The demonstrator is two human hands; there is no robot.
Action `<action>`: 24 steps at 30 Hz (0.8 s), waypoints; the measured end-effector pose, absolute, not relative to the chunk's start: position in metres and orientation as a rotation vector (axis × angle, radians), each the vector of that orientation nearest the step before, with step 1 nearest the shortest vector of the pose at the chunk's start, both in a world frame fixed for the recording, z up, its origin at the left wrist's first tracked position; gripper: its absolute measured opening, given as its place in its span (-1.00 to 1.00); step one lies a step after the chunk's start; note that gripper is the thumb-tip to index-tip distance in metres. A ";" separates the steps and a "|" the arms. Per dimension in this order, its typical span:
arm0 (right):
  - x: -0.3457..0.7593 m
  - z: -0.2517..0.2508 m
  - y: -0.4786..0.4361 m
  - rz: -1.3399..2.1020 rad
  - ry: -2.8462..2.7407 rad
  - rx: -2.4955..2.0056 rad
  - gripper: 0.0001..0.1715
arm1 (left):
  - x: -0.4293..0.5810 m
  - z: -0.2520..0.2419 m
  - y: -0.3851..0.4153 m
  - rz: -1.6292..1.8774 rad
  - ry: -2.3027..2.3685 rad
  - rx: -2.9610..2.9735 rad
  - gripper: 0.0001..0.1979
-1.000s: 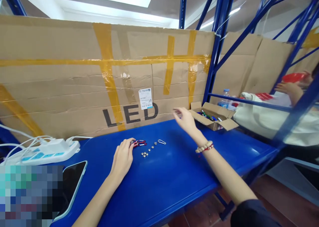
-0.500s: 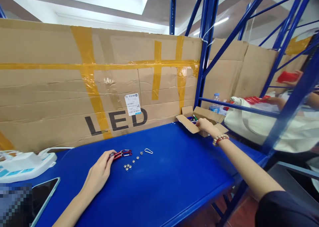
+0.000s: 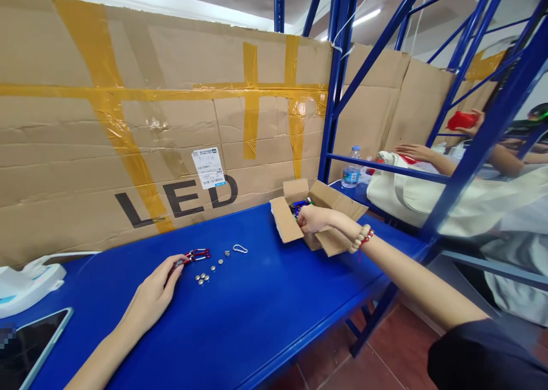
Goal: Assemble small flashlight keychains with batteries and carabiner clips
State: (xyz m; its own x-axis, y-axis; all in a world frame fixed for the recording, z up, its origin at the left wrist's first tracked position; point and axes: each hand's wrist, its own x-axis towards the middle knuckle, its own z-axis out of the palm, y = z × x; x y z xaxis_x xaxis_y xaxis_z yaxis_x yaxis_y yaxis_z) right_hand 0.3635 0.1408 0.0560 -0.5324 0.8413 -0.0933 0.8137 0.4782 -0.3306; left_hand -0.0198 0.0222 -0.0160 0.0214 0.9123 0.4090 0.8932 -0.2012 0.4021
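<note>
My left hand (image 3: 156, 290) rests on the blue table, closed around red carabiners (image 3: 196, 255) whose ends stick out past the fingertips. Just right of them lie several small round metal pieces (image 3: 206, 277), some clustered and some in a loose diagonal line. A silver carabiner (image 3: 240, 249) lies beyond that line. Over at the right, my right hand (image 3: 314, 218) dips into an open cardboard box (image 3: 286, 221) with its fingers curled down. Its fingertips are hidden among colourful small items (image 3: 296, 207), so what they grip does not show.
A white power strip (image 3: 32, 287) and a phone (image 3: 38, 344) are on the left of the table. Tall cardboard (image 3: 171, 127) walls the back. Blue rack posts (image 3: 338, 93) rise behind the box. Beyond stand a water bottle (image 3: 351, 168), a cream bag (image 3: 398, 198) and a co-worker's hands (image 3: 468, 123).
The camera view has turned right and down, so the scene sits further left. My right hand stays in the box, and my left hand keeps the red carabiners. A co-worker's hand has lifted off the red material.
</note>
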 end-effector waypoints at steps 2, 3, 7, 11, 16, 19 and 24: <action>0.352 0.059 0.130 0.579 -2.705 -1.425 -0.83 | -0.020 -0.016 0.022 0.922 1.974 2.212 -0.64; 0.349 0.061 0.127 0.639 -2.740 -1.418 -0.80 | -0.019 -0.016 0.021 0.916 1.978 2.211 -0.64; 0.353 0.067 0.130 0.492 -2.754 -1.604 -0.64 | -0.018 -0.014 0.019 0.924 1.971 2.244 -0.64; 0.357 0.064 0.136 0.243 -2.742 -1.726 -0.57 | -0.016 -0.013 0.016 0.935 1.921 2.288 -0.64; 0.355 0.058 0.137 0.042 -2.705 -1.906 -0.61 | -0.014 -0.014 0.016 0.936 1.908 2.309 -0.64; 0.357 0.061 0.140 -0.123 -2.656 -1.977 -0.69 | -0.014 -0.014 0.015 0.955 1.895 2.326 -0.64; 0.364 0.070 0.144 -0.385 -2.558 -1.938 -0.69 | -0.015 -0.014 0.016 0.977 1.887 2.352 -0.62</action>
